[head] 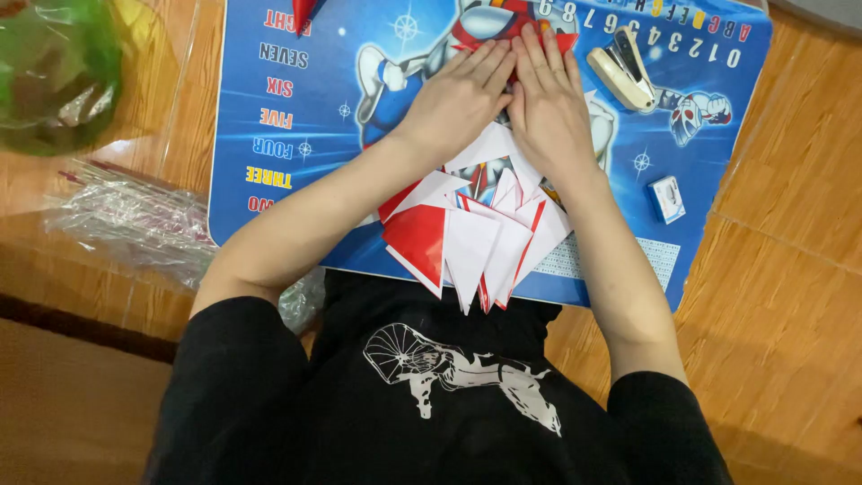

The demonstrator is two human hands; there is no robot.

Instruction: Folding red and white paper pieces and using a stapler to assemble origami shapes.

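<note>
Both hands, left (460,99) and right (548,108), press flat with fingers (489,63) extended and released on a red paper (552,41) atop a blue mat (296,108). Folded triangles (471,238) (red and white) lie piled near the wrists; a stapler (622,69) sits just beside the right hand.

hidden: red paper (561,40) mostly under hands | cut off: green bag (54,72)

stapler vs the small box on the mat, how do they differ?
The stapler is cream with a dark top, long, and lies at a slant near the right hand. The small box is blue and white, squat, and lies further from that hand. Both rest untouched on the blue mat.
</note>
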